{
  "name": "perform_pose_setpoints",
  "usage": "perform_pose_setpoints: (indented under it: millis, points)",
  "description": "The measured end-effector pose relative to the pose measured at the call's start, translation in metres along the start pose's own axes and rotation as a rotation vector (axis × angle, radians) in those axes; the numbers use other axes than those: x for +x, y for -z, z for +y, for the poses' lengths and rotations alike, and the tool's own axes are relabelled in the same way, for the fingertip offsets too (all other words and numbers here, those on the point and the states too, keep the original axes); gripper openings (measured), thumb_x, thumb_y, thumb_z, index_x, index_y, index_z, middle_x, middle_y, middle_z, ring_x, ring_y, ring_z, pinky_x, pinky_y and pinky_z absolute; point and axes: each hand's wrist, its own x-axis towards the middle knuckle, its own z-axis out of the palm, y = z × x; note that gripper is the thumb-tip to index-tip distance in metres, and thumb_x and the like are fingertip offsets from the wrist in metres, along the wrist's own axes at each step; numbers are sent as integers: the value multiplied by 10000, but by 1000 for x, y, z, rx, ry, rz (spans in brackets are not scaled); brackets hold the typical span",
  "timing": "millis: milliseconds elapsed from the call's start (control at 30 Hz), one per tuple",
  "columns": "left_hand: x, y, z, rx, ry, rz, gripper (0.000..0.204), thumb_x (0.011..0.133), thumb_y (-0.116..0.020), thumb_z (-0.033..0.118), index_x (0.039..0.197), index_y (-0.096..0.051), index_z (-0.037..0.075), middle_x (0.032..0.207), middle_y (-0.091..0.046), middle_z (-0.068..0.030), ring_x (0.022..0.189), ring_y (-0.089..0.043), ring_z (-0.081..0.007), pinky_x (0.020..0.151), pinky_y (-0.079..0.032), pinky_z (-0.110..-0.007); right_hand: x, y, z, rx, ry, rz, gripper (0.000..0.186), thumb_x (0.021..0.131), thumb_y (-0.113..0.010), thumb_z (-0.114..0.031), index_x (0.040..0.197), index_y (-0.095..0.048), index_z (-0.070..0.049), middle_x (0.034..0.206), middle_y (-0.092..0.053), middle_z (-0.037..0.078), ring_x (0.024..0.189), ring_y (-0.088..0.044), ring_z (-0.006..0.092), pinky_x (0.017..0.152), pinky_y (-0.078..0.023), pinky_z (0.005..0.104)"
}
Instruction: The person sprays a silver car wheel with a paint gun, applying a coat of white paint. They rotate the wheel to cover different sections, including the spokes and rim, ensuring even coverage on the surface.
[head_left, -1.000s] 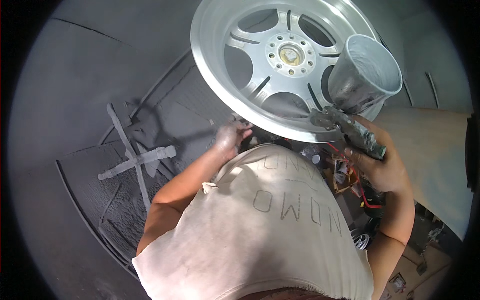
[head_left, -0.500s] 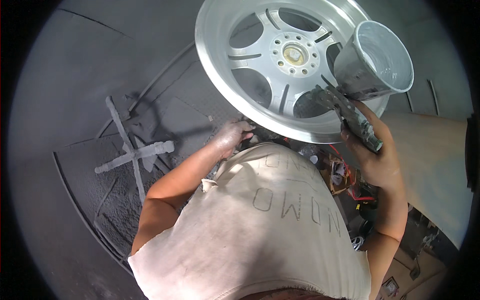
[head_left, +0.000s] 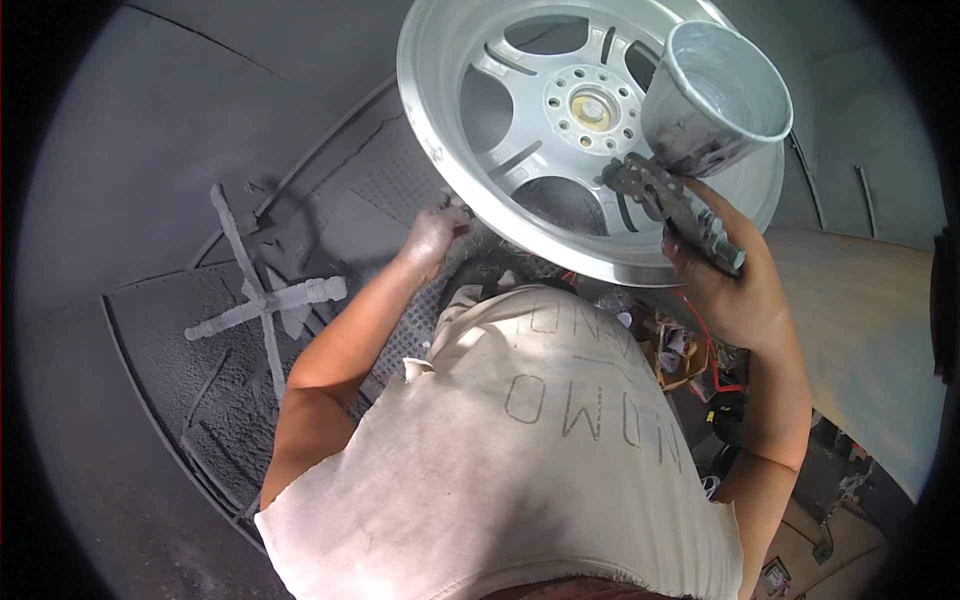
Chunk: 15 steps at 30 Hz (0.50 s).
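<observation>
A silver alloy wheel rim [head_left: 462,165] with slotted spokes fills the top middle of the view. At its lower left edge, my left hand [head_left: 435,235] is closed, its fingers curled against the rim's outer lip; the fingertips are partly hidden. My right hand [head_left: 735,290] is wrapped round a paint-crusted spray gun [head_left: 690,215] over the rim's lower right side. On top of the gun sits an open grey cup [head_left: 700,140], tilted, its inside coated with silvery-grey paint. The gun's nozzle end points left across the spokes.
Left of my arm, a paint-caked cross-shaped stand [head_left: 262,300] rests by a rough dark mat [head_left: 160,350]. A red hose [head_left: 700,335] runs beneath the rim, near a cardboard box [head_left: 680,350] of clutter. A pale panel [head_left: 870,330] stands at the right.
The wheel rim has turned clockwise, its spokes shifting. My left hand has moved left and up along the lip. The spray gun and cup have moved slightly left.
</observation>
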Motion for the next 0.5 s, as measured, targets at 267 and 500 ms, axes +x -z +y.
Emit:
perform_pose_setpoints:
  millis: [267, 500]
  points:
    - [-8, -7, -13, 94, 154, -134, 227, 901, -546, 57, 1082, -634, -48, 999, -650, -100, 890, -600, -180, 846, -487, -325, 50, -14, -6, 16, -2, 131, 475, 922, -726, -97, 1368, -579, -23, 1231, -686, 176, 1139, -638, 223, 1017, -469, 342]
    - [-37, -40, -35, 285, 289, -345, 444, 897, -561, 93, 1294, -583, -104, 1254, -643, -173, 1119, -617, -234, 992, -474, -326, 36, -13, -8, 41, 37, -35, 479, 917, -721, -89, 1366, -576, -8, 1217, -694, 176, 1150, -632, 226, 1019, -466, 349]
